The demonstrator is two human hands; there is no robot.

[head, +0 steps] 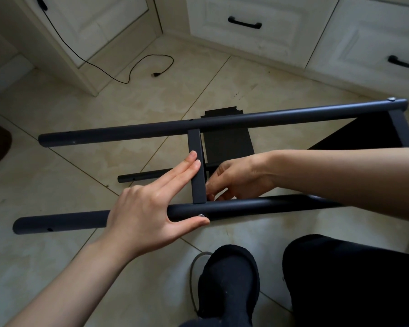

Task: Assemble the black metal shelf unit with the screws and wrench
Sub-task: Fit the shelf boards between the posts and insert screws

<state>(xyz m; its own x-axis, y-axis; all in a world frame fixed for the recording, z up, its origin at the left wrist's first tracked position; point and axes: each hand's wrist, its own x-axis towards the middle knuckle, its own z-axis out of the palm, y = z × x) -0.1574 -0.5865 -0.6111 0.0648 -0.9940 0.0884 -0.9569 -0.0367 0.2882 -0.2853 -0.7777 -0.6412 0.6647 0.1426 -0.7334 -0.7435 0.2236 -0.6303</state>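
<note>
The black shelf frame lies on its side on the tiled floor, with a far tube (222,125) and a near tube (257,205) joined by a flat crossbar (195,142). My left hand (147,204) lays straight fingers along the crossbar, its thumb under the near tube beside a silver screw (201,215). My right hand (241,178) reaches in from the right, fingers curled against the crossbar's right edge just above the near tube; anything inside them is hidden. Another screw (391,99) sits at the far tube's right end. No wrench shows.
A black shelf panel (227,142) and a loose short tube (139,177) lie on the floor under the frame. White cabinets (257,43) stand behind, with a black cable (132,67) on the tiles. My slippered foot (229,279) and a grey loop (194,267) are close by.
</note>
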